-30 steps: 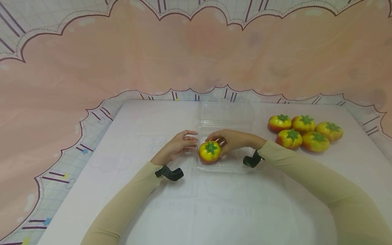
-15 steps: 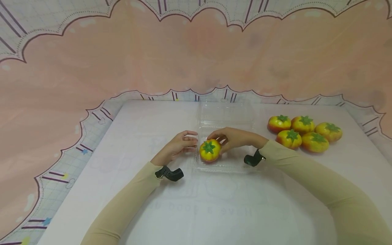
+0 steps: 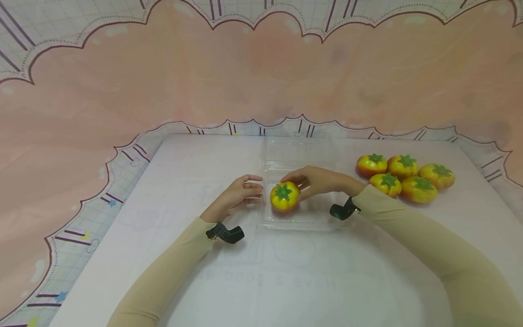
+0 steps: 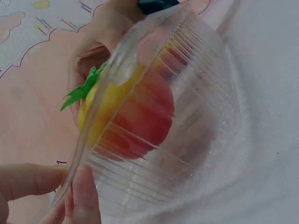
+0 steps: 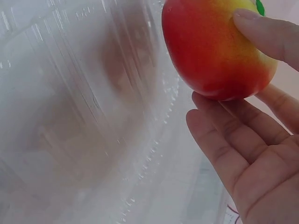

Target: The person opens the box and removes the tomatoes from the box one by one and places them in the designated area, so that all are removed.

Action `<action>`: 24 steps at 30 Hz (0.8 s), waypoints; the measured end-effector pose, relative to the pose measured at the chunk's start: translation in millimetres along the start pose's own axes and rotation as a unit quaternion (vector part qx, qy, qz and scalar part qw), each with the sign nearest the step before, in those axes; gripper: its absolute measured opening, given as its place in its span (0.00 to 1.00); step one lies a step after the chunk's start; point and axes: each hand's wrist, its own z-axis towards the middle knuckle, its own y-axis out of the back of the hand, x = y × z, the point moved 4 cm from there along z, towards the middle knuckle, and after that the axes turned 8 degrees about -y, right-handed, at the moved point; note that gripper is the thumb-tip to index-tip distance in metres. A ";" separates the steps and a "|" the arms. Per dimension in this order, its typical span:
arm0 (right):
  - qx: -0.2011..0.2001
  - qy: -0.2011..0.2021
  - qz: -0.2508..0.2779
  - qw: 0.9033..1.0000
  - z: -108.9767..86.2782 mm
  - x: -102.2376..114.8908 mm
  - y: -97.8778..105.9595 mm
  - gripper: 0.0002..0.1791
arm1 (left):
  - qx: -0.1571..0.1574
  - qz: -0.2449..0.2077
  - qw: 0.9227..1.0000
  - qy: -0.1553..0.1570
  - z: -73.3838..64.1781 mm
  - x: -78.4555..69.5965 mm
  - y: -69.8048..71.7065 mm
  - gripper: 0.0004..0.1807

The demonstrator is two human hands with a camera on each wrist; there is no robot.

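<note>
A clear plastic clamshell box [image 3: 306, 220] lies with its lid spread back in the middle of the table. My left hand [image 3: 239, 193] is at its left side; in the left wrist view the thumb [image 4: 30, 181] and fingers pinch the rim. My right hand [image 3: 320, 180] holds a toy persimmon [image 3: 285, 196], yellow and red with a green leafy top, over the left part of the box. In the right wrist view the thumb presses one side of the persimmon [image 5: 215, 51] and fingers support it from below.
Several more toy persimmons [image 3: 418, 190] sit in a cluster at the right, beyond my right forearm. The white-covered table [image 3: 261, 281] backs onto a pink patterned cloth [image 3: 261, 72]. Black wrist mounts [image 3: 345, 209] jut from both wrists.
My right hand has moved slightly right and up in the head view with the toy persimmon. The left hand has stayed at the box's edge.
</note>
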 end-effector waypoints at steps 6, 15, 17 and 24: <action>-0.003 0.004 0.005 1.000 -8.2 0.2 4.1 0.32 | -0.008 -0.011 1.000 0.001 1.2 1.8 0.9 0.24; -0.016 0.007 0.007 1.000 -23.5 1.9 11.2 0.34 | -0.011 -0.011 1.000 0.000 -2.5 -0.5 0.4 0.25; -0.020 0.005 0.008 1.000 -27.6 2.8 13.2 0.34 | -0.012 -0.009 1.000 0.001 -2.5 -0.3 0.6 0.25; -0.041 -0.014 0.012 0.999 -42.0 1.0 22.6 0.36 | -0.011 -0.009 1.000 -0.012 -2.7 1.0 2.7 0.25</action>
